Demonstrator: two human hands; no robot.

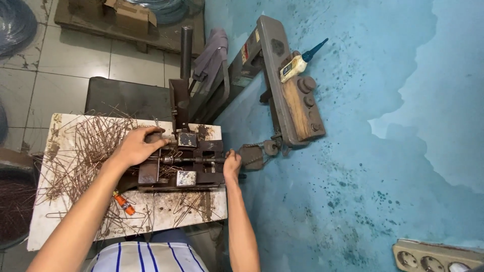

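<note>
The left hand point(136, 147) lies curled over the left end of the dark, rusty steel bending jig point(181, 163), its grip closed on a thin bent wire piece point(162, 135) fed in at the jig's top; the right hand point(232, 166) is closed round the end of the jig's horizontal steel rod point(201, 160), at the right edge of the white, stained desk point(166, 214); the jig sits at the desk's right side, with an upright black lever handle point(186, 50) rising from behind it; a loose heap of brown bent wire pieces point(83, 151) covers the desk's left half, and a few more lie along the front edge, beside a small orange-handled tool point(123, 203); judging from the heap, many pieces are handled already, though which are finished cannot be told, and the one in the jig looks to be mid-forming; beyond the right edge a grey metal arm with a wooden block point(295, 108) leans by the blue wall point(383, 151), carrying a blue-tipped bottle point(300, 61).
</note>
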